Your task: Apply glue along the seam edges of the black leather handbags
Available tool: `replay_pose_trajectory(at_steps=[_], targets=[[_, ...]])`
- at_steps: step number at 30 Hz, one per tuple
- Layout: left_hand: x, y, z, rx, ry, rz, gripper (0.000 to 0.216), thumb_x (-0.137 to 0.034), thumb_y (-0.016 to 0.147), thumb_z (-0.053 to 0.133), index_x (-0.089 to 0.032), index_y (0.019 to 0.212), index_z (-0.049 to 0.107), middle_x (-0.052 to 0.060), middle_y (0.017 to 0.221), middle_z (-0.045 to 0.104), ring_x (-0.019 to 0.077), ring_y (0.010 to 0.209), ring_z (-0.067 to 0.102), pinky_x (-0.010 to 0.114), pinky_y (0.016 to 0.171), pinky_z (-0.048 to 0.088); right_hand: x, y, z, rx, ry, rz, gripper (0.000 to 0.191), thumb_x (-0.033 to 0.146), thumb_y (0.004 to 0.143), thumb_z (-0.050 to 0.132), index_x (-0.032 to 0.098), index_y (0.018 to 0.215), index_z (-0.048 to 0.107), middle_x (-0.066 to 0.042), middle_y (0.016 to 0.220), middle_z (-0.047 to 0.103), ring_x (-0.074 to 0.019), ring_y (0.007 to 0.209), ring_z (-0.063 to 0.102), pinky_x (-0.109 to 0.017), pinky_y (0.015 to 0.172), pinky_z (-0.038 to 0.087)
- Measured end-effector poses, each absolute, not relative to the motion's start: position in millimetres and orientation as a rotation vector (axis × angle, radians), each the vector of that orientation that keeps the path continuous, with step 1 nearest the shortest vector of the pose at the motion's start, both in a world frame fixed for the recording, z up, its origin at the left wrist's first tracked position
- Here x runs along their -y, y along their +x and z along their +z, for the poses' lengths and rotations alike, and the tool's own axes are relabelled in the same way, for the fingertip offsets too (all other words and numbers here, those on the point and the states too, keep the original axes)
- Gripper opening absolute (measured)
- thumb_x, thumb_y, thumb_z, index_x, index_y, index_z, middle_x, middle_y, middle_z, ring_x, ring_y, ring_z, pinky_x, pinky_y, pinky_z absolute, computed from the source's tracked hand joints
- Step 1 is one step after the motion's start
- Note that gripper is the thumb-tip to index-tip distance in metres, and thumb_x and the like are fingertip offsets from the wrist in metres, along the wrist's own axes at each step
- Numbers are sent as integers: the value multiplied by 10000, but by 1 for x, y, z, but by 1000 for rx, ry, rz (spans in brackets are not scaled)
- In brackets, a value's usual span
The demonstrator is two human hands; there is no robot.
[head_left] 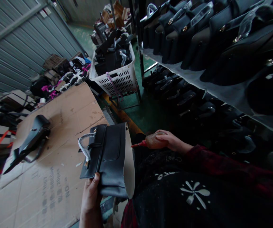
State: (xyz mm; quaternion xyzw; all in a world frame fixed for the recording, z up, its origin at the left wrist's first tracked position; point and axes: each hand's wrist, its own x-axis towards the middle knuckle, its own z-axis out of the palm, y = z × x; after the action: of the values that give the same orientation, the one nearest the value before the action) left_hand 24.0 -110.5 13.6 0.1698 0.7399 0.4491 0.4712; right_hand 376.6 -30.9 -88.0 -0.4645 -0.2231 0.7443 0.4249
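Observation:
My left hand (91, 190) grips a black handbag (114, 158) by its lower left side, thumb on top. The bag lies tilted, its pale-lined open edge turned to the right, and its handle is wrapped in clear plastic. In my right hand (169, 139) is a squeeze bottle (154, 141) with orange-brown contents and a red nozzle. The nozzle tip points left, at or very near the bag's pale edge; whether it touches I cannot tell. Another black bag (35, 136) lies on the cardboard sheet (48, 177) to the left.
A white plastic basket (117, 80) full of black bags stands on a metal stand ahead. Shelves (174, 68) with rows of black handbags line the right. Piles of bag parts (65, 76) lie beyond the cardboard. I wear a black printed apron (193, 193).

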Motion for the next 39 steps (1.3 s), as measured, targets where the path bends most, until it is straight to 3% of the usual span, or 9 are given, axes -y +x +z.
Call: replay_pose_trajectory(at_steps=[4,9,15,25,31,39], targets=[[112,23,12,-1819,431,1059,519,-532,478,855,-158,777,655,-50,543,548,113,430,470,233,400,350,32,374,-87,561,-1153,1905,406,381,522,811,153,818,652,-25,735,645,-167,658,575,-282,602,415],[113,21,8,-1809,438,1043,538,-534,491,842,-144,819,667,-26,589,602,114,422,483,236,409,365,52,376,-82,591,-1102,2052,375,359,531,796,150,803,645,-22,726,638,-166,661,573,-273,592,410],[110,28,14,-1799,438,1090,565,-510,463,858,-155,864,676,-6,673,649,188,637,620,280,603,500,71,375,-69,635,-1068,2158,351,340,533,761,152,809,653,-22,720,638,-159,628,562,-263,563,396],[108,36,16,-1760,531,1054,560,-530,490,856,-148,864,693,12,682,658,178,592,586,291,617,498,57,383,-75,658,-1153,1974,346,346,532,762,173,806,640,-8,703,622,-164,632,543,-276,574,384],[105,43,20,-1763,592,1078,557,-517,507,840,-141,896,708,55,760,695,248,774,646,327,738,516,46,382,-70,676,-1147,1875,364,380,557,773,169,820,637,-19,722,632,-156,624,541,-270,555,378],[105,45,14,-1868,592,1082,544,-502,491,832,-148,888,713,34,686,653,267,792,633,328,717,503,57,387,-81,677,-1106,2052,348,318,503,771,160,790,653,-17,702,637,-160,622,559,-263,562,403]])
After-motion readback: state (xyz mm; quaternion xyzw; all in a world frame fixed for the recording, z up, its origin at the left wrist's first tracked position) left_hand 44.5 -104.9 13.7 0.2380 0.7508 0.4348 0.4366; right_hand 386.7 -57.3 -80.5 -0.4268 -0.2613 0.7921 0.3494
